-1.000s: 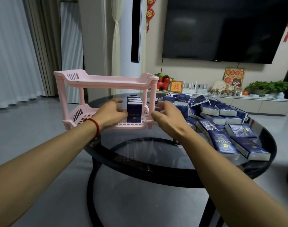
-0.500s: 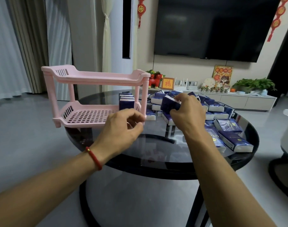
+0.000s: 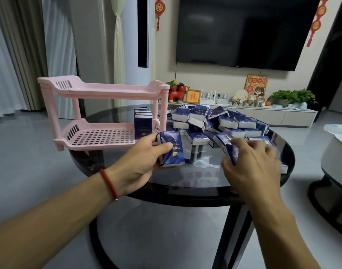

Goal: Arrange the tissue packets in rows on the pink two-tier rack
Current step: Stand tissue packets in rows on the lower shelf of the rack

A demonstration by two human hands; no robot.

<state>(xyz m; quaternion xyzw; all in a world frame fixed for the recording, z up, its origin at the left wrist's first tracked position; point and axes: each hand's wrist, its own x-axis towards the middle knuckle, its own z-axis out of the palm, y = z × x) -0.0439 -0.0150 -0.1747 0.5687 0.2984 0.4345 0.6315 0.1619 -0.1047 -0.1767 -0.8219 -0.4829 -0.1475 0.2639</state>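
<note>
The pink two-tier rack stands on the left part of a round dark glass table. Several blue tissue packets stand upright in a row at the right end of its lower tier; the upper tier holds nothing. A heap of blue packets lies on the table right of the rack. My left hand grips one blue packet just in front of the rack's right corner. My right hand closes its fingers round another packet at the heap's near edge.
A white TV cabinet with ornaments, a framed picture and plants runs along the back wall under a large black screen. A low white round table sits at the right edge. Curtains hang at the left.
The packet that my right hand held half a second ago is now in my left hand. My right hand has dropped to the heap's near edge and taken hold of another packet.
</note>
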